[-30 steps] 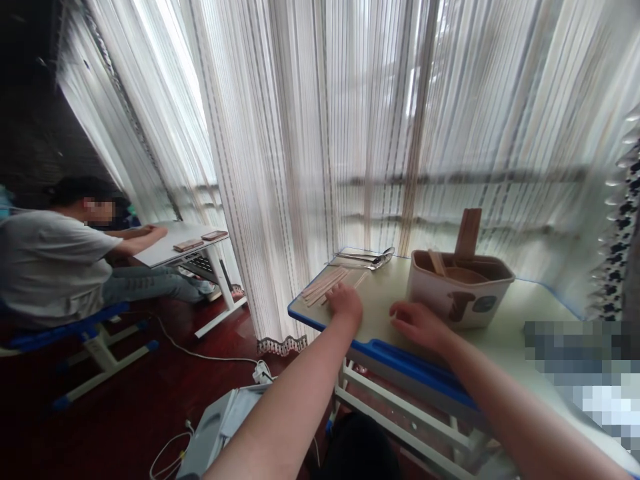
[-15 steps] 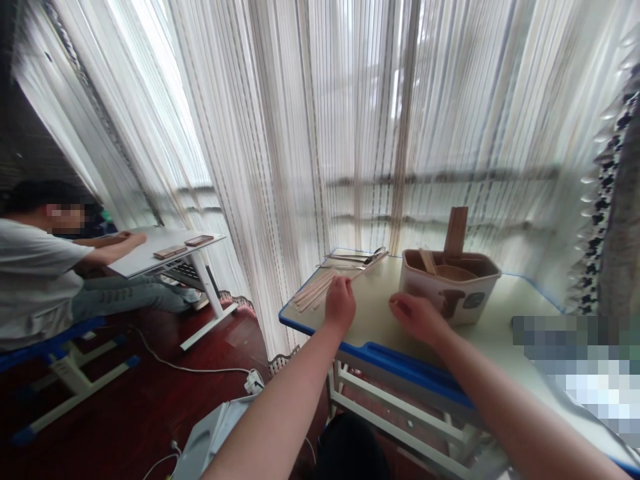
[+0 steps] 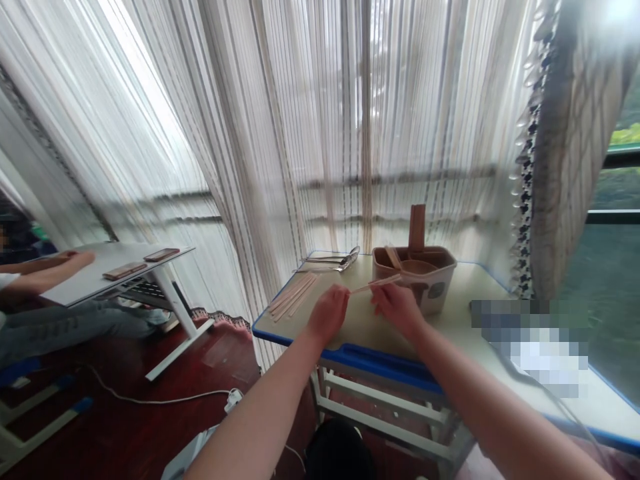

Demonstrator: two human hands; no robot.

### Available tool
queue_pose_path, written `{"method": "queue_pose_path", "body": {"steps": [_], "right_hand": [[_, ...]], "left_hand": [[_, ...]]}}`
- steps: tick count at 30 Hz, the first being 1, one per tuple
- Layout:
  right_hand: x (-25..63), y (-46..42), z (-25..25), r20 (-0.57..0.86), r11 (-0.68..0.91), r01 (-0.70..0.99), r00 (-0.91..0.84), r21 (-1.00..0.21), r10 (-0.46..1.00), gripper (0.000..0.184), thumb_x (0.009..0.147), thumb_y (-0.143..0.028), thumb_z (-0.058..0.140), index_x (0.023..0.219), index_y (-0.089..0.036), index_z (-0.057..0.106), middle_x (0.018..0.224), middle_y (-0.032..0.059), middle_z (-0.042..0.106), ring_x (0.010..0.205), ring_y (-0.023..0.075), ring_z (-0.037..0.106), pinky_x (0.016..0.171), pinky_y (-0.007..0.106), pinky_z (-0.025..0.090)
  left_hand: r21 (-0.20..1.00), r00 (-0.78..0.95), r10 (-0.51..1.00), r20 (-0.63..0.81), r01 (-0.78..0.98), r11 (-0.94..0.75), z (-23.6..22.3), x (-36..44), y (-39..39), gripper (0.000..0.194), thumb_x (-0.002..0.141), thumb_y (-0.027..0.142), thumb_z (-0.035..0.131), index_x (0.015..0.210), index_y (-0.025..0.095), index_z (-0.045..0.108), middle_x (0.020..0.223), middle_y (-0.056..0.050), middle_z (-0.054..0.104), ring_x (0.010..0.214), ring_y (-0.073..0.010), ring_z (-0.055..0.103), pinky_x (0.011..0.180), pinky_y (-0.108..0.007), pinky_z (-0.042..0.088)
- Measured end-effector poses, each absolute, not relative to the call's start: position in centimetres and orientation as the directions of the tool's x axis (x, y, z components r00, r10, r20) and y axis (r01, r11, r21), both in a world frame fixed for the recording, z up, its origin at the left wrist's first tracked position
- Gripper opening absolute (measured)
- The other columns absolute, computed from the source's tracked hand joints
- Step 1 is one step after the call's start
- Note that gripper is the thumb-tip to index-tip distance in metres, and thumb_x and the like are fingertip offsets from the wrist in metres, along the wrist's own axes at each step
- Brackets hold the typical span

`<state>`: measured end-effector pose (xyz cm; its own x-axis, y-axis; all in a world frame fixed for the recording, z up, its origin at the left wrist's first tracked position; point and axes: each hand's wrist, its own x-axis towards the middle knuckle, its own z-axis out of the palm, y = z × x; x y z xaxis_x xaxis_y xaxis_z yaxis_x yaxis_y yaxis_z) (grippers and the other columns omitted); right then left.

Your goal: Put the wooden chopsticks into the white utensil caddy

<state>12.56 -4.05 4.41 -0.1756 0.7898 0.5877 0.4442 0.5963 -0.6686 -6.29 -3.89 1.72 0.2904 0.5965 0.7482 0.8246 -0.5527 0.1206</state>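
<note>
My left hand (image 3: 330, 310) is closed on one end of a thin pale wooden chopstick (image 3: 359, 290), raised above the table; whether it is a single one or a pair I cannot tell. My right hand (image 3: 397, 307) has its fingers closed around the chopstick farther along, and the far end sticks out past it. Several loose chopsticks (image 3: 295, 297) lie to the left of my left hand. Right behind my right hand stands a brown-and-cream bin (image 3: 443, 280), with a bundle of brown sticks (image 3: 417, 230) upright in it. Metal spoons (image 3: 333, 263) lie at the back.
The blue-edged table (image 3: 357, 330) stands against sheer curtains (image 3: 270, 133). At the left, a person's arms (image 3: 55, 270) rest on a white desk (image 3: 90, 277) holding two flat objects. A white cable (image 3: 165, 401) crosses the floor. A blurred-out patch covers something at the table's right.
My left hand has taken up the chopstick from the pile and brought it rightward. My right hand has closed on it. The view has swung to the right.
</note>
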Motion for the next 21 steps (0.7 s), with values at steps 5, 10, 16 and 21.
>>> {"method": "queue_pose_path", "body": {"steps": [5, 10, 16, 21], "right_hand": [[13.0, -5.1, 5.1, 0.720, 0.693, 0.339, -0.060, -0.637, 0.691, 0.027, 0.087, -0.040, 0.042, 0.077, -0.019, 0.056, 0.057, 0.0012, 0.061, 0.048, 0.0118, 0.056, 0.050, 0.023, 0.046], [13.9, -5.2, 6.3, 0.794, 0.737, 0.304, 0.143, -0.604, 0.591, 0.020, 0.088, -0.034, 0.043, 0.086, -0.018, 0.055, 0.058, -0.0004, 0.058, 0.049, 0.0111, 0.054, 0.052, 0.023, 0.046], [12.8, -5.2, 6.1, 0.778, 0.756, 0.310, -0.073, -0.577, 0.624, 0.019, 0.088, -0.033, 0.043, 0.093, -0.018, 0.054, 0.070, 0.0020, 0.062, 0.057, 0.0113, 0.058, 0.057, 0.023, 0.048], [13.8, -5.5, 6.2, 0.877, 0.776, 0.416, 0.143, -0.474, 0.459, 0.018, 0.090, -0.033, 0.038, 0.089, -0.019, 0.050, 0.068, 0.0013, 0.059, 0.059, 0.0118, 0.057, 0.061, 0.027, 0.048]], "left_hand": [[0.122, 0.296, 0.610, 0.735, 0.827, -0.549, 1.6, -6.4, -3.7, 0.020, 0.092, 0.026, 0.033, 0.100, 0.020, 0.050, 0.090, -0.005, 0.060, 0.087, -0.0162, 0.058, 0.079, -0.031, 0.047], [0.012, 0.357, 0.599, 0.716, 0.852, -0.523, 1.6, -5.8, -3.8, 0.023, 0.092, 0.027, 0.033, 0.100, 0.019, 0.053, 0.086, -0.005, 0.062, 0.084, -0.0171, 0.058, 0.077, -0.032, 0.047], [0.020, 0.368, 0.614, 0.698, 0.848, -0.530, 1.5, -5.5, -3.7, 0.025, 0.092, 0.026, 0.033, 0.103, 0.020, 0.055, 0.087, -0.005, 0.064, 0.082, -0.0160, 0.060, 0.077, -0.030, 0.047], [0.079, 0.350, 0.599, 0.721, 0.817, -0.572, 1.6, -5.8, -3.9, 0.030, 0.091, 0.029, 0.037, 0.116, 0.020, 0.049, 0.087, -0.004, 0.063, 0.081, -0.0154, 0.060, 0.075, -0.030, 0.048]]}}
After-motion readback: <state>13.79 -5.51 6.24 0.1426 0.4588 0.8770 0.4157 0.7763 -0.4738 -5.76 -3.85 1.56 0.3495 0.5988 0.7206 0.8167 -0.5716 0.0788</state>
